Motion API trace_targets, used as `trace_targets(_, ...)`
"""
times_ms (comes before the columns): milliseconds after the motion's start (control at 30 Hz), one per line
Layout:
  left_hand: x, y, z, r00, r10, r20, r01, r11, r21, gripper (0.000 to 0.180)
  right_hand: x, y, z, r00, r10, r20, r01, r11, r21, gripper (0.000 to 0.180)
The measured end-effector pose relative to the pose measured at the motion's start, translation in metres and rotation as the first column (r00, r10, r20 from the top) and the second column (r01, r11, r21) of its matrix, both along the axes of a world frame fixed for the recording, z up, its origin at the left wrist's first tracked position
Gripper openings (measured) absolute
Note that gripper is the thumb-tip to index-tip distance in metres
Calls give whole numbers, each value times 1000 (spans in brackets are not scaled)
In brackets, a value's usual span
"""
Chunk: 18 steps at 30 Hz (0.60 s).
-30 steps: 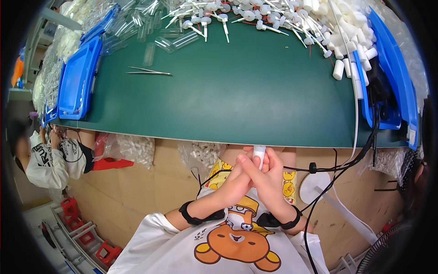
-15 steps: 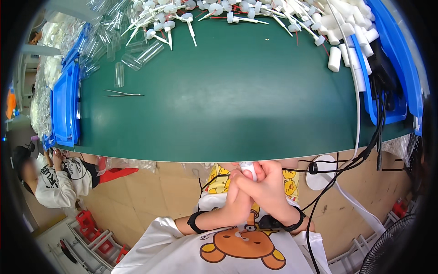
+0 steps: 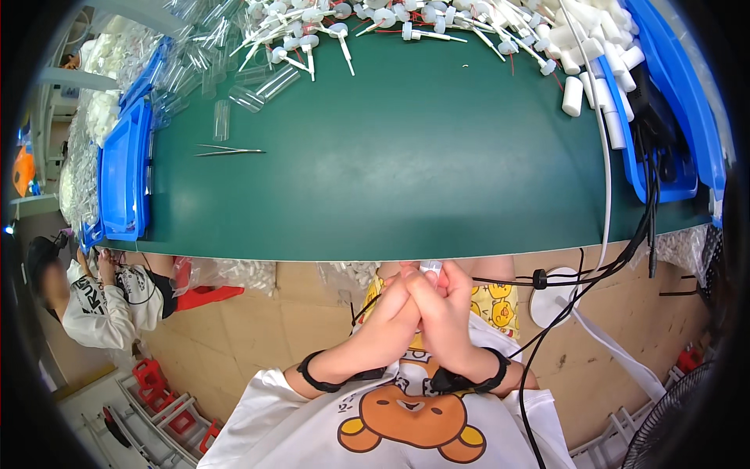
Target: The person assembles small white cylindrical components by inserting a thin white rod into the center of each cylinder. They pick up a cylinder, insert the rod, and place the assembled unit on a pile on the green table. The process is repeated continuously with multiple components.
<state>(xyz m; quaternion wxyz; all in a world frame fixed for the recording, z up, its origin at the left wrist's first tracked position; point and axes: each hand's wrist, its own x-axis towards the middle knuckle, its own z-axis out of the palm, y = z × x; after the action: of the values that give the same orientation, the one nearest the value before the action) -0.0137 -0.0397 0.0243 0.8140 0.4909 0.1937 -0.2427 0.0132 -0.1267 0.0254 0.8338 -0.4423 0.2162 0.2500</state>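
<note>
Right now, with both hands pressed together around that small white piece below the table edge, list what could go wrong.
1. The small white piece is pinched between the left hand and right hand over the lap, off the green table; if it slips, it likely falls to the floor.
2. Black cables hang beside the right hand; a wrist could snag them.
3. The tweezers lie far off, so reaching means leaning.

On my green table point(image 3: 406, 172) lie tweezers point(image 3: 228, 151), clear tubes point(image 3: 234, 86) and white pump heads point(image 3: 375, 23). Blue bins point(image 3: 121, 176) flank it; cables point(image 3: 625, 242) hang right; a person point(image 3: 94, 301) crouches left.
</note>
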Motion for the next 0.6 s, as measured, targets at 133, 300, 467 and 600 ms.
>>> trace_targets(133, -9, -21, -16, 980, 179, 89, -175, 983, -45, 24, 9, -16, -7, 967, 202, 157, -179, 973, -145, 16)
trace_targets(300, -5, -20, -19, 987, 97, 128, -79, 987, -137, 27, 16, -29, -2, 948, 295, 123, -289, 955, -63, 25)
trace_targets(467, -7, 4, -15, 941, -110, 319, 128, 991, -35, 34, 3, -38, 0, 879, 375, 293, -370, 926, -77, 49)
trace_targets(600, -11, 11, -10, 973, -52, 224, 87, 985, -151, 29, -3, -41, 1, 880, 383, 280, -384, 922, -53, 58)
